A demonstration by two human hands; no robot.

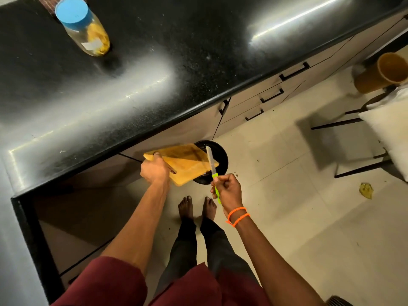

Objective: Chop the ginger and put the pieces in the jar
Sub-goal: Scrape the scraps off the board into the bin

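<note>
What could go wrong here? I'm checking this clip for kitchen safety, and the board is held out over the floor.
The knife in the right hand sits with its blade against the tilted cutting board, close to the left hand; a slip might nick it. Both are held above bare feet, so a dropped knife could hurt. Scrapings may miss the black bin and land on the floor.

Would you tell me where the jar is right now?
In the head view, the blue-lidded jar stands at the far left of the black countertop, apart from both hands.
</note>
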